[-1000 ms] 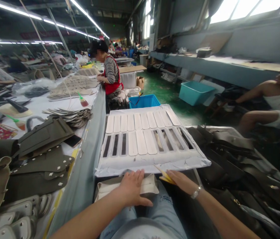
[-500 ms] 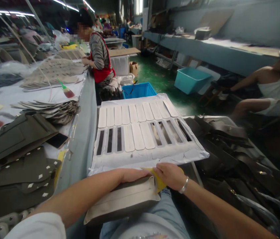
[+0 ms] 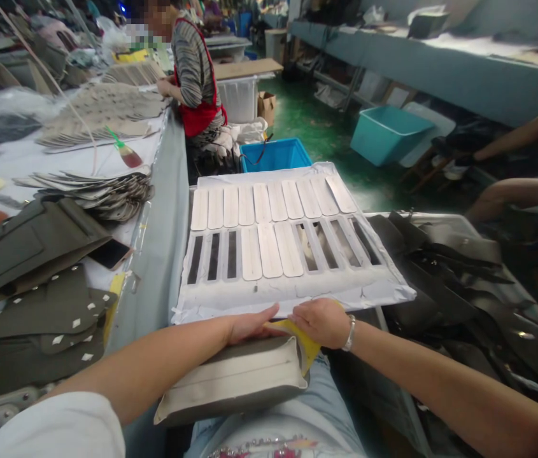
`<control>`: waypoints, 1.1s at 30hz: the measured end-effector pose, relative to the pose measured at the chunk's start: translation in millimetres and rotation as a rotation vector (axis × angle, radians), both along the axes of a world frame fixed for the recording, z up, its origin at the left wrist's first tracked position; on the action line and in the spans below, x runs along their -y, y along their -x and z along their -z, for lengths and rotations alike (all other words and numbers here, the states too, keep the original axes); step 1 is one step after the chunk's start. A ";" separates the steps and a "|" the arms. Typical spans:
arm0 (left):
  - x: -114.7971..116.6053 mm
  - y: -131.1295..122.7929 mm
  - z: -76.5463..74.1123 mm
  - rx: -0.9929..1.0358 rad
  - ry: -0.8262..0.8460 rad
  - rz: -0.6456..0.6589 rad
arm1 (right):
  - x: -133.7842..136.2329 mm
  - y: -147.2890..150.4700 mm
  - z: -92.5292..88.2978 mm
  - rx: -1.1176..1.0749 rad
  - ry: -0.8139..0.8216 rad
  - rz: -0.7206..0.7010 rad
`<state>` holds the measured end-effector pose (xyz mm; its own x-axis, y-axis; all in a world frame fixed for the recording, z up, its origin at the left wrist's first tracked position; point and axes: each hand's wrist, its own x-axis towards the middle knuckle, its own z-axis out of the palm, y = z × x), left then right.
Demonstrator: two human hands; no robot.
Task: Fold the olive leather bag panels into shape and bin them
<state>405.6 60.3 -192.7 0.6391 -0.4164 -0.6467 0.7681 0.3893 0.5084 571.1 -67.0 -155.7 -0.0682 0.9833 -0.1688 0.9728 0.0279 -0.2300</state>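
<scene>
A grey-brown bag body (image 3: 230, 381) with a pale beige side lies across my lap. My left hand (image 3: 249, 323) rests along its far edge, fingers stretched out and one digit raised; part of the hand is hidden behind the bag. A yellow sheet (image 3: 307, 348) bends over the bag's right end, its left edge by my left fingertips. My right hand (image 3: 322, 323) is closed over this sheet, fingers curled towards the left hand. Just beyond both hands is a white-covered board (image 3: 221, 296) bearing two rows of pale strips (image 3: 269, 207), some with dark slots.
On the left, a table (image 3: 147, 254) carries stacked grey-brown bag pieces (image 3: 39, 248), a phone (image 3: 109, 253) and a glue bottle (image 3: 129, 156). A co-worker in a red apron (image 3: 204, 114) stands beyond. Dark bag parts (image 3: 440, 280) fill a bin at right. A blue bin (image 3: 276, 156) is behind the board.
My left hand's digit has lifted off the yellow sheet and now points up. My right hand has shifted slightly up, still on the sheet. The view has tilted a little downward.
</scene>
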 end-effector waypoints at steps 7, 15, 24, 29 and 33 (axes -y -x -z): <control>-1.3 -8.8 -21.1 0.007 -0.698 0.245 | 0.6 -2.2 -1.4 -0.075 0.012 -0.052; 1.9 -12.9 -18.2 0.122 -0.752 0.397 | 11.5 1.3 3.3 -0.107 0.023 0.012; 4.4 -11.8 -12.3 0.172 -0.675 0.368 | 19.4 4.5 10.9 -0.088 -0.054 0.040; 3.9 -10.4 -12.7 0.202 -0.628 0.357 | 20.3 5.0 12.8 -0.114 -0.090 0.033; 2.1 -9.1 -13.1 0.204 -0.591 0.347 | 20.7 7.2 13.5 -0.130 -0.071 0.052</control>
